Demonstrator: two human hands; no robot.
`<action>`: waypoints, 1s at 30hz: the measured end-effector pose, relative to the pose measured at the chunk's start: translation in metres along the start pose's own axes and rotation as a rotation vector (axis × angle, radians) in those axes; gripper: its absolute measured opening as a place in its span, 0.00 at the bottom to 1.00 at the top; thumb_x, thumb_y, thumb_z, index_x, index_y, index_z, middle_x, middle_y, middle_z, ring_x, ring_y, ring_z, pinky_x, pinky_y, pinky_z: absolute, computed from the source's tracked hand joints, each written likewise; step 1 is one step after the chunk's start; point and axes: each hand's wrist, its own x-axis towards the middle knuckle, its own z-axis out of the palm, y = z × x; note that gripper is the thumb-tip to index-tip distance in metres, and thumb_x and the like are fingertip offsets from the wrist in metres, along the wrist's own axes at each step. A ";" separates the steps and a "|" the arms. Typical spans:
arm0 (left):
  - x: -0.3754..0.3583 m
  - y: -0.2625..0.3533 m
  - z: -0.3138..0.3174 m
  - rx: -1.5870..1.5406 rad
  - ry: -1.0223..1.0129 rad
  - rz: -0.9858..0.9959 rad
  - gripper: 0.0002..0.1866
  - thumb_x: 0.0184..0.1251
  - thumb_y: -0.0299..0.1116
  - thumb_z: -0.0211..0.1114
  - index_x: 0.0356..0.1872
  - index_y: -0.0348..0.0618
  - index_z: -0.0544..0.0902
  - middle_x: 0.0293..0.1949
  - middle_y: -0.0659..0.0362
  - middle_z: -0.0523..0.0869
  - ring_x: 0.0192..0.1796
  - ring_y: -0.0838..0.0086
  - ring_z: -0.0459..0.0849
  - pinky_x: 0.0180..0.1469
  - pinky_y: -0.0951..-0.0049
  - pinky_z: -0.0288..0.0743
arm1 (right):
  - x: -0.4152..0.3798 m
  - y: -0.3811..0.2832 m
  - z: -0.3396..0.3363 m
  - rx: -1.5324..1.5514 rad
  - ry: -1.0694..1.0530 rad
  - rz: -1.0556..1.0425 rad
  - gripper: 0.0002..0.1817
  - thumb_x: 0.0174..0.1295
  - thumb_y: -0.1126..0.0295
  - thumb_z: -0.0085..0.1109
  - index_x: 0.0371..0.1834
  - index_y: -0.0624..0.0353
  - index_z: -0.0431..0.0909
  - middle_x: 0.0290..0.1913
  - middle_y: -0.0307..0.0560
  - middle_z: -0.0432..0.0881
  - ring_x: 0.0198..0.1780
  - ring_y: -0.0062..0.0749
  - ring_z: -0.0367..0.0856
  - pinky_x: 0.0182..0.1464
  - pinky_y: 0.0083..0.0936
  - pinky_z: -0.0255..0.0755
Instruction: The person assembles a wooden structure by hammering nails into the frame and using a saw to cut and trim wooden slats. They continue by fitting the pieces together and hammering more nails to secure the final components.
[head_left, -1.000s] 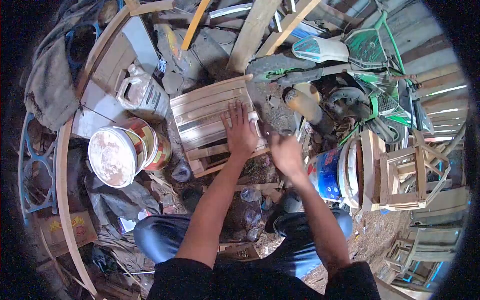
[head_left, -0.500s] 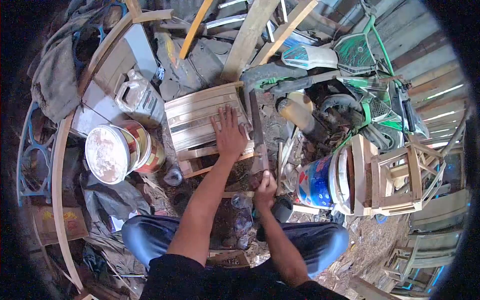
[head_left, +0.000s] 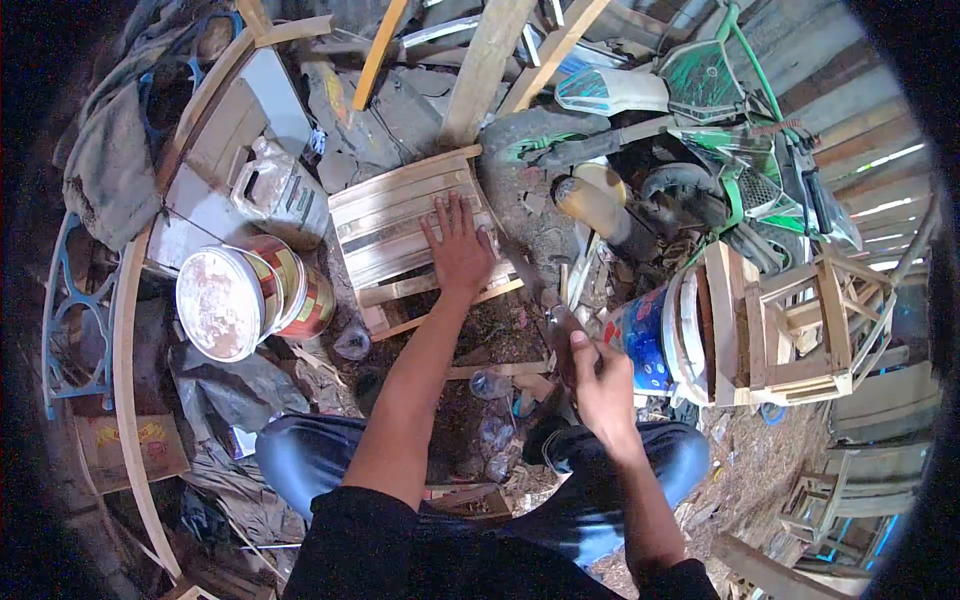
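- left hand (head_left: 462, 255): fingers a bit spread, palm down on the slatted wooden panel (head_left: 385, 240), near its right edge.
- right hand (head_left: 604, 395): fingers wrapped round the handle of a saw (head_left: 566, 345), thumb along the top.
- saw blade slants up-left from the grip to the panel's right edge; blurred, can't tell if it touches.
- panel sits ahead of the knees (head_left: 310, 465), between them and the leaning planks (head_left: 487, 75).
- left of panel: lidded bucket (head_left: 218, 305), jug (head_left: 275, 190) just behind it.
- right: blue bucket (head_left: 640, 335) on its side, small wooden frame (head_left: 800, 375) beside it.
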 end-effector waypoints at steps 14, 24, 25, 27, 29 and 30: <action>0.009 -0.003 -0.006 -0.006 -0.006 -0.002 0.34 0.70 0.44 0.45 0.73 0.39 0.54 0.76 0.53 0.49 0.78 0.56 0.42 0.74 0.44 0.30 | 0.038 -0.087 -0.004 -0.174 -0.152 0.140 0.23 0.68 0.58 0.49 0.35 0.72 0.80 0.27 0.71 0.80 0.37 0.64 0.82 0.42 0.47 0.73; -0.004 0.001 -0.005 0.020 -0.017 -0.009 0.32 0.71 0.43 0.45 0.73 0.40 0.56 0.76 0.55 0.50 0.78 0.58 0.44 0.75 0.45 0.29 | 0.077 -0.078 -0.027 -0.094 -0.298 0.193 0.26 0.70 0.58 0.43 0.27 0.74 0.78 0.20 0.64 0.79 0.22 0.47 0.83 0.32 0.37 0.79; -0.005 0.003 -0.003 0.016 -0.032 -0.001 0.32 0.71 0.43 0.45 0.73 0.40 0.56 0.76 0.55 0.50 0.78 0.58 0.44 0.75 0.45 0.29 | 0.081 -0.088 -0.030 -0.093 -0.353 0.120 0.27 0.71 0.59 0.41 0.26 0.74 0.78 0.18 0.62 0.79 0.20 0.46 0.83 0.30 0.36 0.79; -0.004 0.001 -0.002 0.010 -0.031 -0.012 0.33 0.71 0.43 0.44 0.74 0.41 0.53 0.77 0.56 0.47 0.78 0.59 0.40 0.75 0.45 0.31 | 0.108 -0.084 -0.026 -0.345 -0.461 -0.079 0.19 0.65 0.67 0.44 0.25 0.70 0.79 0.16 0.57 0.79 0.21 0.45 0.83 0.30 0.36 0.79; 0.002 0.003 -0.008 0.019 -0.080 -0.031 0.33 0.71 0.43 0.43 0.74 0.41 0.53 0.77 0.57 0.47 0.78 0.60 0.40 0.75 0.46 0.30 | 0.127 -0.084 -0.018 -0.544 -0.435 -0.472 0.15 0.60 0.70 0.47 0.23 0.69 0.79 0.18 0.59 0.80 0.25 0.48 0.84 0.32 0.39 0.79; 0.004 0.002 -0.009 0.040 -0.101 -0.034 0.32 0.71 0.43 0.43 0.74 0.41 0.53 0.77 0.58 0.47 0.78 0.61 0.40 0.75 0.46 0.29 | 0.131 -0.075 -0.006 -0.701 -0.410 -0.623 0.16 0.61 0.68 0.48 0.23 0.71 0.79 0.21 0.61 0.81 0.30 0.52 0.84 0.36 0.41 0.79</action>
